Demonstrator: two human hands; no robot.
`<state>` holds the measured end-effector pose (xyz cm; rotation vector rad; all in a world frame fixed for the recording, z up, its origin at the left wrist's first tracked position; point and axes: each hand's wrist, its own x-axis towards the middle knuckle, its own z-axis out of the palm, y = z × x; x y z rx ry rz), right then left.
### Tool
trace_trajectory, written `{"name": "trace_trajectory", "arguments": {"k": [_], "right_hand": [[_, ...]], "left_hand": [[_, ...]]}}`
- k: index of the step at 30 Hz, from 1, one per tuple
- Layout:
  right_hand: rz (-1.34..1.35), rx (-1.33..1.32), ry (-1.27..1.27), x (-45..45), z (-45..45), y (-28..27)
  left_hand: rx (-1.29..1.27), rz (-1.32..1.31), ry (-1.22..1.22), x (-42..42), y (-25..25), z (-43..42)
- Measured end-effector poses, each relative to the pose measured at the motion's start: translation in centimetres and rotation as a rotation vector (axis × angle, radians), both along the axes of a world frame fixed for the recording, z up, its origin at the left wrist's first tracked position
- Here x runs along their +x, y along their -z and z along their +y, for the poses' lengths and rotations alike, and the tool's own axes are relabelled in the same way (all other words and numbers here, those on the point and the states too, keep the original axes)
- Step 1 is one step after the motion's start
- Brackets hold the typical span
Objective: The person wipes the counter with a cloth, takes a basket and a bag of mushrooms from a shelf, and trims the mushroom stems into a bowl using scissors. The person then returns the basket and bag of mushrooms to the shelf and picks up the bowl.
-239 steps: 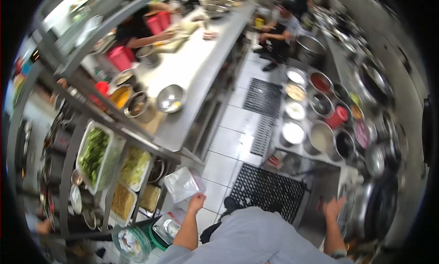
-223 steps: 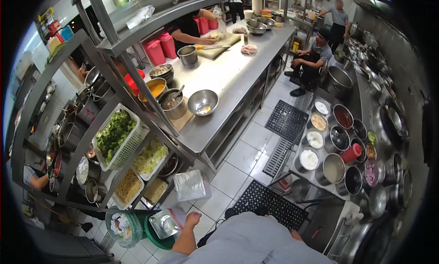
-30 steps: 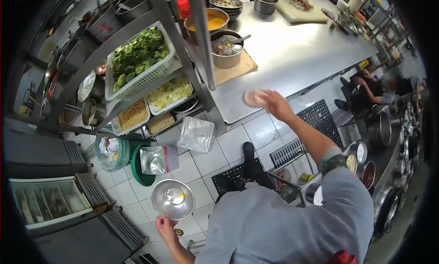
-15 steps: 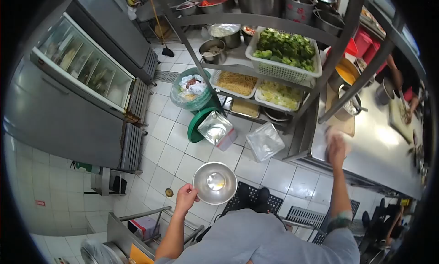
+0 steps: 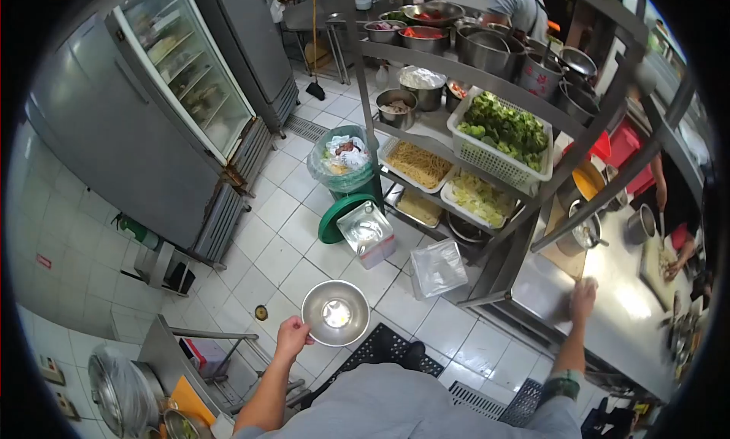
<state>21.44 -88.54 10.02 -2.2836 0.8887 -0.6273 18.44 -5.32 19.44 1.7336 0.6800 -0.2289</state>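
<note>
"Steel bowl [image 5: 335, 334], where?"

"Low front, over floor tiles [image 5: 283, 270]; thumb + fingers of L hand [image 5: 292, 338] pinched tight on near-L rim."

"R hand [image 5: 584, 299]?"

"Over counter [image 5: 620, 294] nr edge, fingers part-curled, blurry; can't tell if holding or touching anything."

"Room?"

"Gap btwn bowl + square container [image 5: 365, 230]; more btwn bowl + counter edge. Farther: rack [image 5: 411, 57], then glass-door fridge [image 5: 194, 81], back L."

Right hand [image 5: 584, 294] by the counter [image 5: 620, 306], and whatever sits under that palm, I can't see! Left hand [image 5: 293, 338] at the bowl [image 5: 353, 321]: fingertips tucked out of sight, glare masking the bottom. Over on the board [image 5: 658, 288], the food's too small to name. Fridge [image 5: 230, 74] contents? All blur. Up top, one worker [image 5: 517, 1], head cut off by the edge! Red sign [image 5: 44, 262], too tiny to read.
</note>
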Motion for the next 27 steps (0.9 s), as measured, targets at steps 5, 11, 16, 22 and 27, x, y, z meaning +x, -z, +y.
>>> {"name": "trace_trajectory", "arguments": {"k": [5,11,16,22,27], "right_hand": [[-0.255,-0.431,-0.243,4.4,17.5,-0.5],[-0.061,-0.136,-0.638,-4.6,15.6,-3.1],[0.009,-0.325,0.274,-13.9,-2.8,0.3],[-0.232,-0.22,0.564,-4.6,10.8,1.6],[0.088,-0.168,0.029,0.6,29.2,-1.5]], "left_hand": [[-0.015,-0.025,0.08,3.4,-1.1,-1.4],[0.014,-0.071,0.051,2.7,-1.6,-2.0],[0.112,-0.044,0.023,0.8,-0.5,0.1],[0.018,0.027,-0.014,1.5,-1.1,-0.7],[0.006,-0.036,0.112,5.4,-2.6,-5.2]]}}
